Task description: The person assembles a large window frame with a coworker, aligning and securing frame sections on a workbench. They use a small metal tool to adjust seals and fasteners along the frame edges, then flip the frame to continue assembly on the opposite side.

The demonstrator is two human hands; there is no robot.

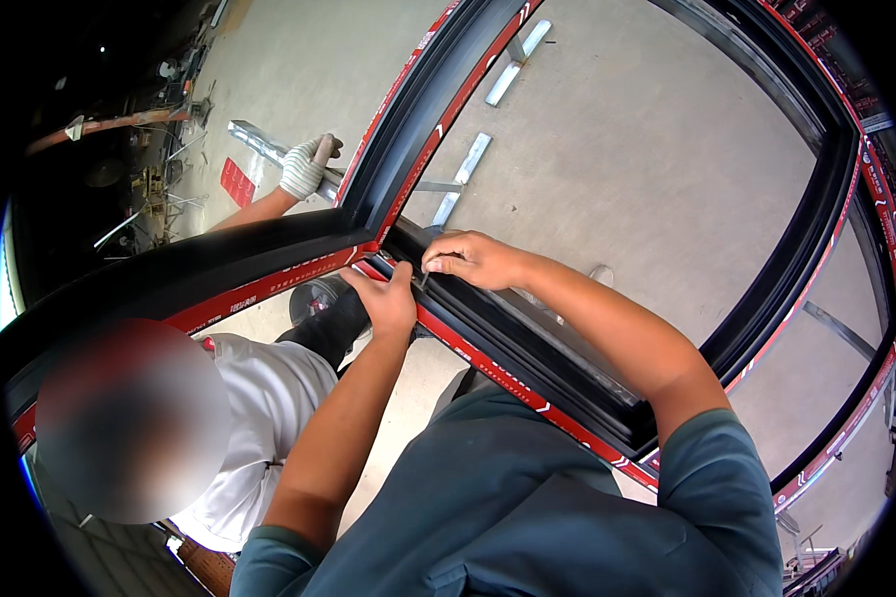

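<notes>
A black window frame with red protective film along its edges lies in front of me. My left hand grips its near rail beside the corner joint, thumb and one finger showing on either side, the other fingers hidden. Close to its right, my right hand is closed over the channel of the same rail. Its thumb and fingertips pinch a small thin dark piece, too small to name. The upright black frame member meets this rail just beyond my hands.
At my left a co-worker in a white shirt leans close to the frame, one gloved hand beyond it on a metal bar. Metal stands sit on the concrete floor under the frame. Further frame sections curve along the right.
</notes>
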